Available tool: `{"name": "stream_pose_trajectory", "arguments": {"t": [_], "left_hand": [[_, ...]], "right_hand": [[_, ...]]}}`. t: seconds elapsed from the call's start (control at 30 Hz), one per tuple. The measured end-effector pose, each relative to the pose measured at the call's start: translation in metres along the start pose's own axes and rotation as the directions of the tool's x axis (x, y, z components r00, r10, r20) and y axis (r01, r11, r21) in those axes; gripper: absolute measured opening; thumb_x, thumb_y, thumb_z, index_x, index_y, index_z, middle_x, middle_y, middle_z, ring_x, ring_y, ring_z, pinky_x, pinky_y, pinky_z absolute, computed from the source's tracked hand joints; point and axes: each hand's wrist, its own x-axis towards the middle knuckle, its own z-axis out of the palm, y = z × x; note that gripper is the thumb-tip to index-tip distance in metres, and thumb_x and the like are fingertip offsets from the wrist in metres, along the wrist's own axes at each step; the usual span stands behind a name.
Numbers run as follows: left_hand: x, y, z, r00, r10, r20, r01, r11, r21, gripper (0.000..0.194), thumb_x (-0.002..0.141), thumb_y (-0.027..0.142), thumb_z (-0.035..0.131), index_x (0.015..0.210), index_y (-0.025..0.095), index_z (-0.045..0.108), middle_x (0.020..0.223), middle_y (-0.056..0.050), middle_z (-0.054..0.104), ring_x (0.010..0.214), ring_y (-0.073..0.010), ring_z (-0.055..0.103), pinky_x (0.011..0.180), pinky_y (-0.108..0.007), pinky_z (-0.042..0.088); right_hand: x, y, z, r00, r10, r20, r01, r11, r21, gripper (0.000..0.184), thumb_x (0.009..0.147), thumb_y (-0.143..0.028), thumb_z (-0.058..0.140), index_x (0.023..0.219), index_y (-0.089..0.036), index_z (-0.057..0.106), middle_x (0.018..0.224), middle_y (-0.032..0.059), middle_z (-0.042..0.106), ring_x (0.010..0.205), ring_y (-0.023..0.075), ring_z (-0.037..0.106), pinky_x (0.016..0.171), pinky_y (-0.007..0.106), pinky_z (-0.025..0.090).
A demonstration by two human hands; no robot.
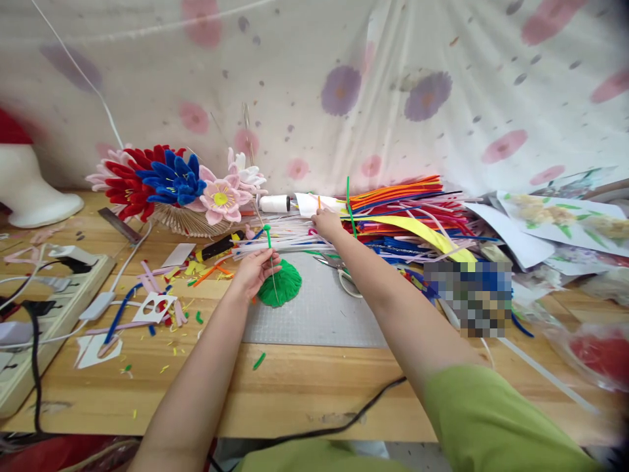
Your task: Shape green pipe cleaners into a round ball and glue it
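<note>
My left hand [258, 270] is closed in a pinch around a green fuzzy stem [268, 238] with a small knob on top. A thin bare wire runs down below the fingers. Just behind this hand, a round, ruffled green fuzzy piece [285, 285] lies on the grey cutting mat [319, 321]. My right hand [328, 224] reaches to the back, its fingers drawn together by a white paper [305, 204] and loose pipe cleaners. A short orange strip shows above these fingers; whether they grip it is unclear. Scissors [346, 278] lie under my right forearm.
Bundled colourful pipe cleaners [398, 196] lie at the back right, a yellow strip [417, 229] across them. Fuzzy flowers [174, 180] and a white thread spool [274, 204] stand at the back. Scraps [154, 307] and a power strip [73, 308] lie left; a black cable [351, 419] crosses the front.
</note>
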Motion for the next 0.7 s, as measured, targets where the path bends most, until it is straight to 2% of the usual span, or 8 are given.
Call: {"name": "stream_pose_trajectory", "arguments": {"t": [0.17, 0.27, 0.33, 0.43, 0.47, 0.53, 0.63, 0.7], "left_hand": [[0.002, -0.004, 0.0, 1.0, 0.002, -0.017, -0.002, 1.0, -0.012, 0.011, 0.081, 0.008, 0.05, 0.074, 0.01, 0.059, 0.063, -0.001, 0.06, 0.054, -0.0069, 0.059, 0.052, -0.019, 0.053], [0.004, -0.008, 0.001, 0.999, 0.011, -0.035, -0.012, 1.0, -0.018, 0.01, 0.081, 0.008, 0.05, 0.074, 0.011, 0.057, 0.064, -0.001, 0.061, 0.055, -0.0074, 0.06, 0.055, -0.02, 0.053], [0.005, -0.009, 0.002, 0.999, 0.034, -0.042, -0.035, 0.999, -0.023, 0.008, 0.081, 0.01, 0.051, 0.075, 0.012, 0.056, 0.065, 0.0, 0.062, 0.059, -0.0086, 0.063, 0.058, -0.021, 0.053], [0.005, -0.01, 0.005, 0.996, 0.077, -0.037, -0.078, 0.997, -0.021, 0.004, 0.08, 0.012, 0.053, 0.077, 0.013, 0.054, 0.068, -0.001, 0.063, 0.067, -0.0119, 0.066, 0.065, -0.024, 0.053], [0.005, -0.01, 0.006, 0.995, 0.088, -0.036, -0.088, 0.996, -0.018, 0.003, 0.08, 0.013, 0.053, 0.077, 0.014, 0.054, 0.069, -0.001, 0.064, 0.069, -0.0127, 0.066, 0.067, -0.026, 0.052], [0.003, -0.01, 0.009, 0.994, 0.1, -0.042, -0.1, 0.995, -0.014, 0.004, 0.081, 0.013, 0.052, 0.077, 0.014, 0.053, 0.072, -0.002, 0.066, 0.073, -0.0137, 0.067, 0.072, -0.028, 0.052], [0.0, -0.012, 0.013, 0.99, 0.126, -0.064, -0.127, 0.992, -0.017, 0.005, 0.082, 0.014, 0.051, 0.077, 0.015, 0.05, 0.078, -0.005, 0.068, 0.078, -0.0142, 0.067, 0.076, -0.029, 0.051], [-0.002, -0.014, 0.015, 0.986, 0.154, -0.062, -0.155, 0.988, -0.015, 0.004, 0.082, 0.015, 0.05, 0.078, 0.015, 0.05, 0.083, -0.006, 0.069, 0.08, -0.0142, 0.067, 0.077, -0.029, 0.05]], "right_hand": [[-0.001, 0.003, -0.004, 0.982, 0.127, -0.141, -0.092, 0.968, 0.231, 0.022, 0.077, -0.017, 0.048, 0.085, -0.021, 0.068, 0.101, 0.0077, 0.062, 0.097, 0.0211, 0.054, 0.078, 0.031, 0.043], [0.004, 0.004, -0.016, 0.962, 0.225, -0.152, -0.115, 0.844, 0.523, 0.014, 0.07, -0.019, 0.055, 0.077, -0.018, 0.066, 0.089, 0.0051, 0.064, 0.085, 0.0192, 0.057, 0.074, 0.03, 0.044], [0.006, 0.002, -0.031, 0.956, 0.253, -0.15, -0.054, 0.652, 0.756, 0.009, 0.067, -0.02, 0.057, 0.074, -0.016, 0.062, 0.078, 0.0027, 0.064, 0.077, 0.0159, 0.057, 0.071, 0.028, 0.045], [-0.005, -0.007, -0.056, 0.948, 0.265, -0.175, 0.11, 0.244, 0.964, 0.009, 0.068, -0.022, 0.057, 0.074, -0.017, 0.053, 0.07, -0.0009, 0.062, 0.069, 0.0105, 0.058, 0.066, 0.024, 0.046], [-0.014, -0.012, -0.063, 0.96, 0.228, -0.165, 0.136, 0.14, 0.981, 0.011, 0.069, -0.024, 0.058, 0.074, -0.017, 0.05, 0.068, -0.0015, 0.061, 0.066, 0.0094, 0.058, 0.064, 0.024, 0.047], [-0.039, -0.025, -0.069, 0.987, 0.09, -0.13, 0.127, 0.038, 0.991, 0.018, 0.067, -0.027, 0.062, 0.074, -0.018, 0.048, 0.066, -0.002, 0.061, 0.059, 0.0082, 0.057, 0.058, 0.022, 0.048], [-0.085, -0.047, -0.057, 0.987, -0.158, 0.001, 0.004, 0.034, 0.999, 0.024, 0.065, -0.03, 0.066, 0.072, -0.017, 0.048, 0.063, -0.002, 0.059, 0.056, 0.0095, 0.058, 0.051, 0.023, 0.049], [-0.11, -0.061, -0.041, 0.969, -0.233, 0.088, -0.075, 0.063, 0.995, 0.023, 0.066, -0.031, 0.065, 0.072, -0.017, 0.049, 0.06, -0.0028, 0.057, 0.056, 0.01, 0.058, 0.05, 0.023, 0.051]]}}
